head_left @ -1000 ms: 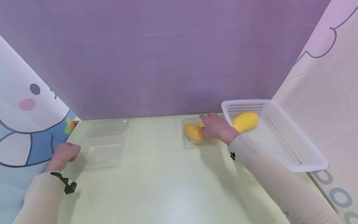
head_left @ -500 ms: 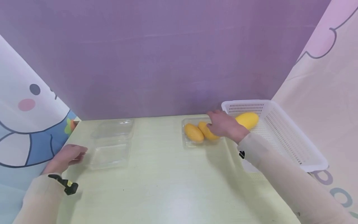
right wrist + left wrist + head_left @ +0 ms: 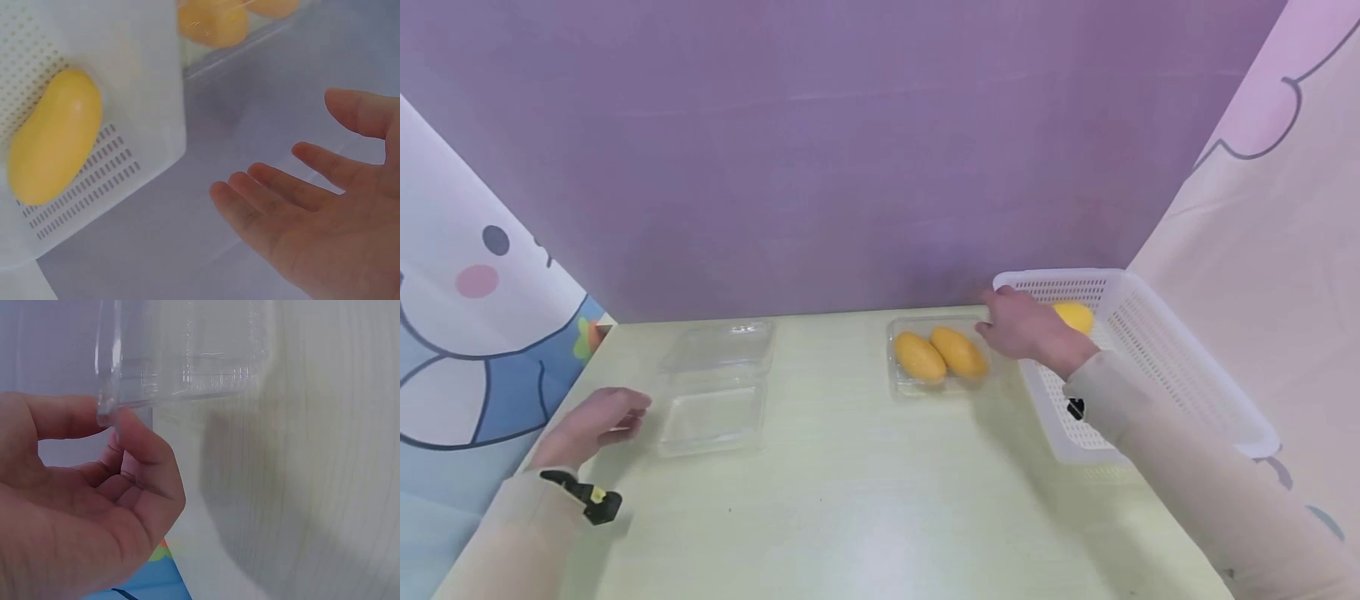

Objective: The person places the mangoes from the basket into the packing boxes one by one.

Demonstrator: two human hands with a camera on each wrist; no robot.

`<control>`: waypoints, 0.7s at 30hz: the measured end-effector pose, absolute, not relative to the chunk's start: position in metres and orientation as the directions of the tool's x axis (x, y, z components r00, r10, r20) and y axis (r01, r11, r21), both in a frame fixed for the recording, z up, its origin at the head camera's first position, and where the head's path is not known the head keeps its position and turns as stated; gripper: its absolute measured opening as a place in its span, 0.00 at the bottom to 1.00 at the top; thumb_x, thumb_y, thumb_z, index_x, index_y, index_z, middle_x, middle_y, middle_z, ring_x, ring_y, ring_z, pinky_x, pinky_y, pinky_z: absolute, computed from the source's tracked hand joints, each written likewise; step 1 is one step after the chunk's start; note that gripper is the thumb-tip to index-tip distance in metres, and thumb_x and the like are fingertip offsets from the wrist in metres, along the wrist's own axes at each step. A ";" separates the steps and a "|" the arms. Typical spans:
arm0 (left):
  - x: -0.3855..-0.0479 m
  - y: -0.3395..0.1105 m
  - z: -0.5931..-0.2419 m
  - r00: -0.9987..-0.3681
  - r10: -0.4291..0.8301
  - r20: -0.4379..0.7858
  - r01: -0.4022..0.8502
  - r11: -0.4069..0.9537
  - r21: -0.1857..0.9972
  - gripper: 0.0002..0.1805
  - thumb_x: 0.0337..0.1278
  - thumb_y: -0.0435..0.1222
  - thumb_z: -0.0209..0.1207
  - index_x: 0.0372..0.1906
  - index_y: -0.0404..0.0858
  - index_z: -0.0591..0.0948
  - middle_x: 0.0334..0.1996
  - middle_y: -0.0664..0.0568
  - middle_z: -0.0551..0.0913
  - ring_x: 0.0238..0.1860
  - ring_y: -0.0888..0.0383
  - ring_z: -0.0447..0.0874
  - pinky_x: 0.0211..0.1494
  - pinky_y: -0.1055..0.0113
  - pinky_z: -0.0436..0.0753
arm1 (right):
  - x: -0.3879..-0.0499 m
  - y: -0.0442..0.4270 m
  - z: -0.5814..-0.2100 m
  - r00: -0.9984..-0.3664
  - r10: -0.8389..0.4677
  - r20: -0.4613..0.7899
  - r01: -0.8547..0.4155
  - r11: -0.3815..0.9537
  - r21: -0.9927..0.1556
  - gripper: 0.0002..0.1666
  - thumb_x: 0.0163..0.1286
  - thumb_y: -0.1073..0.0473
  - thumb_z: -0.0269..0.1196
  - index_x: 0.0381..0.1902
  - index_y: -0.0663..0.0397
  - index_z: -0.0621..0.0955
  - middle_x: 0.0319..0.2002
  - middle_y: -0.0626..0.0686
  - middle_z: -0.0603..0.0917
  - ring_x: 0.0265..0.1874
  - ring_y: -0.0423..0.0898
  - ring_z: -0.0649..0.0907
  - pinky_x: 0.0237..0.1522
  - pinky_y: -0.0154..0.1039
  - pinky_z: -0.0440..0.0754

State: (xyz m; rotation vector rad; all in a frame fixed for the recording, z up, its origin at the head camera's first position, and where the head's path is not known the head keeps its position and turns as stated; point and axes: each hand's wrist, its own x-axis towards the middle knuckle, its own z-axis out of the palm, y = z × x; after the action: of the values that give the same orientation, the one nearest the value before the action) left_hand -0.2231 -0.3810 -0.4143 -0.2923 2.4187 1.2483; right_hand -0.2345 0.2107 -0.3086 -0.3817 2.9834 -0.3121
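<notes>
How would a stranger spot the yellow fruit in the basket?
At the right of the table stands a white basket with slotted walls. Toward its far end lies a long yellow fruit. Unlike the two orange-tinged fruits in a clear container, it is bright yellow and shows alone.

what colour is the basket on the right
The basket is white, seen best in the head view.

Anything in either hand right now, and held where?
The left hand pinches the clear plastic container by its edge; the right hand holds nothing.
</notes>
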 end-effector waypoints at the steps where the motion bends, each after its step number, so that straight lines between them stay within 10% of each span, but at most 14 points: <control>1: -0.223 -0.380 -0.416 -0.899 0.004 -0.437 -0.356 0.574 0.738 0.21 0.75 0.39 0.47 0.56 0.23 0.68 0.36 0.47 0.75 0.40 0.51 0.75 0.43 0.63 0.81 | -0.234 0.213 -0.309 -0.962 -0.259 -0.089 -0.235 0.947 -0.217 0.32 0.76 0.54 0.56 0.73 0.63 0.67 0.64 0.69 0.73 0.62 0.66 0.75 0.58 0.64 0.75; 21: -0.216 -0.348 -0.420 -0.919 0.082 -0.386 -0.277 0.561 0.780 0.16 0.76 0.38 0.46 0.51 0.26 0.71 0.32 0.48 0.73 0.39 0.51 0.74 0.44 0.61 0.80 | -0.243 0.259 -0.325 -0.966 -0.253 -0.053 -0.233 0.941 -0.244 0.37 0.74 0.57 0.56 0.75 0.70 0.61 0.70 0.74 0.66 0.70 0.71 0.66 0.70 0.64 0.63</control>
State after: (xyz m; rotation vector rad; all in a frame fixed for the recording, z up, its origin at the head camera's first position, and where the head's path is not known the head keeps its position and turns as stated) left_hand -0.2157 -0.3479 -0.4200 -0.1593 2.4191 1.3046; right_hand -0.2429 0.2585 -0.3253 -0.3776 3.0125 -0.3627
